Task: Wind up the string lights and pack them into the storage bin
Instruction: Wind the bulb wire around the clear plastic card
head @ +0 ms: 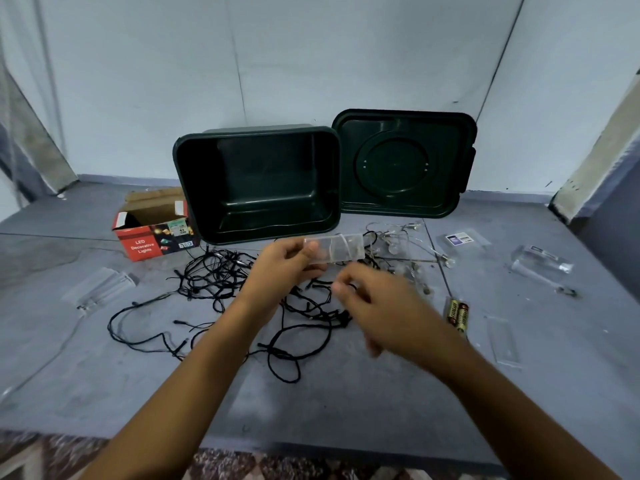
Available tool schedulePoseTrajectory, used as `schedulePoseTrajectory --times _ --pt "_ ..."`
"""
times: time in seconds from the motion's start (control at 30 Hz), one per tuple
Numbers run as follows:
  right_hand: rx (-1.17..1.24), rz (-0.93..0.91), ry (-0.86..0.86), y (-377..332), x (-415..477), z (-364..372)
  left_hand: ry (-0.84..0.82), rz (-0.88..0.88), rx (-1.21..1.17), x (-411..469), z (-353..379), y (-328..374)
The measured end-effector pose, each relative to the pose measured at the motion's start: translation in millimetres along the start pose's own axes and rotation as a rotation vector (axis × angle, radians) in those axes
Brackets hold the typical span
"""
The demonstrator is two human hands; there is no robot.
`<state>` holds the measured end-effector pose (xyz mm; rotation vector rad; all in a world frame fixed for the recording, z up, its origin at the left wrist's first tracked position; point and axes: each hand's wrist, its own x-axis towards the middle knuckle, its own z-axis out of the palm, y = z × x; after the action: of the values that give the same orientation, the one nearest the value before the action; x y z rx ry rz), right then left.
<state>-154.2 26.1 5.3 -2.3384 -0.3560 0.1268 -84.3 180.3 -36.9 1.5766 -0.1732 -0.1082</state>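
A dark green storage bin [194, 188] lies tipped on its side with its opening toward me and nothing inside. A tangle of black string lights [214, 275] sprawls on the grey floor in front of it. My left hand [280, 268] holds a clear plastic battery case [341, 247] by its left end, just above the tangle. My right hand [374, 303] hovers below the case with fingers curled, blurred; whether it pinches a wire I cannot tell. A second string with clear bulbs on thin silver wire [405, 244] lies to the right.
The bin's green lid [401, 164] leans against the wall beside it. A red LED lights carton [152, 233] sits open at left. Two batteries [458, 314] lie at right, with clear plastic packaging pieces [540, 268] and a clear sleeve [100, 287] scattered around.
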Motion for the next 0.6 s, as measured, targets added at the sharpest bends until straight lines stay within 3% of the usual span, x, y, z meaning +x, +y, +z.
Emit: schedulePoseTrajectory --times 0.1,0.2,0.33,0.47,0.6 --pt "-0.25 -0.122 0.03 -5.0 32.5 -34.8 -0.031 -0.013 0.026 -1.6 3.7 1.4" --pt "-0.194 -0.133 -0.056 7.4 74.5 -65.2 -0.077 -0.024 0.035 -5.1 8.7 5.4" --pt "0.421 0.03 -0.223 49.1 108.1 -56.7 -0.162 -0.049 -0.015 -9.3 11.3 8.7" --pt "1.041 0.244 -0.301 81.3 101.9 -9.4 -0.101 -0.04 -0.134 -6.4 9.2 9.7" --pt "1.256 0.326 -0.136 64.9 69.5 26.1 -0.028 -0.034 -0.111 0.1 5.8 6.0"
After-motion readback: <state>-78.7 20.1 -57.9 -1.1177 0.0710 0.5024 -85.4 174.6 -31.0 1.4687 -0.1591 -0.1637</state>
